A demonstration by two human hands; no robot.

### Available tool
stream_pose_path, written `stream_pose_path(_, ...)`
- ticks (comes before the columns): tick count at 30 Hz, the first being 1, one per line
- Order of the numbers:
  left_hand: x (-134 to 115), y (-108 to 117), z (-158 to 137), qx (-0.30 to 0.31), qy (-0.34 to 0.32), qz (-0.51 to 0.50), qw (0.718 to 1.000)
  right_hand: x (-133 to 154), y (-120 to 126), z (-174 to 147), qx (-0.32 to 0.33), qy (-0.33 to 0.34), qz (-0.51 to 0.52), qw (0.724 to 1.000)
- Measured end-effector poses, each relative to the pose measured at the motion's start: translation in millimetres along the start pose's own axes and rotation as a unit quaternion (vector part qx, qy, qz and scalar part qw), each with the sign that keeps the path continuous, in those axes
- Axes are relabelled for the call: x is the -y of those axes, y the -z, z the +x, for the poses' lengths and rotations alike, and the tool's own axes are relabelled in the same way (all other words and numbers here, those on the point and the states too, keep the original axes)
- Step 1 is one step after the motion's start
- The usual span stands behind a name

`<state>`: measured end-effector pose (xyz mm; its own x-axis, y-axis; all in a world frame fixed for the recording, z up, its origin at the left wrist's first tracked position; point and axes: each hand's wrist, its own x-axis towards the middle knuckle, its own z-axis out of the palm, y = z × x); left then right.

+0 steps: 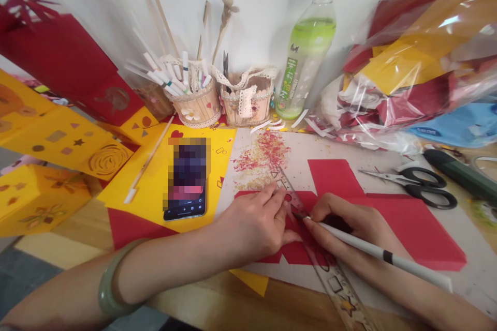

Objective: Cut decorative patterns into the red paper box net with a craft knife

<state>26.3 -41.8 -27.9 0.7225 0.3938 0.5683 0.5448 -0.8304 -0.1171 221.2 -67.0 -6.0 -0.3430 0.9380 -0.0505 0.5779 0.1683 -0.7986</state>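
Observation:
My left hand (254, 222), with a pale green bangle (111, 282) on its wrist, presses a clear stencil ruler (341, 292) down with its fingertips. Its fingers are stretched and the thumb lies apart on the red paper (415, 232). That paper is a cut shape with several flaps, and the ruler crosses it at a slant. In my right hand (349, 217) is a white pen (361, 243) with a dark band. The fingers are closed round it, and its dark tip meets the ruler's edge, close to the left fingers. My left hand hides part of the ruler's upper half.
Black-handled scissors (423, 183) lie right of the red paper. A phone (186, 201) rests on yellow paper (145, 165) at left. Behind stand a pen basket (198, 103), a second basket (248, 106), a green drink bottle (306, 57) and a plastic bag of paper scraps (411, 72).

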Motion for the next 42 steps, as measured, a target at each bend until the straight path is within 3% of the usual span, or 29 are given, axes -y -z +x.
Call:
stream_pose_path(9, 1, 0, -4, 0.018, -0.008, 0.009, 1.0, 3, 13, 5, -0.053, -0.017, 0.039, 0.998)
stream_pose_path(16, -1, -1, 2, 0.002, -0.007, 0.015, 1.0, 6, 15, 9, -0.038, 0.007, 0.014, 0.999)
stream_pose_path(22, -1, -2, 2, 0.016, -0.016, 0.02, 1.0, 6, 11, 12, -0.1, 0.042, 0.014, 0.994)
stream_pose_path(28, -1, 0, 4, 0.012, -0.022, 0.026, 0.999, 8, 6, 11, -0.08, 0.077, -0.031, 0.993)
stream_pose_path(42, -2, -1, 4, -0.013, -0.016, 0.018, 1.0, 12, 3, 10, -0.033, 0.063, -0.075, 0.995)
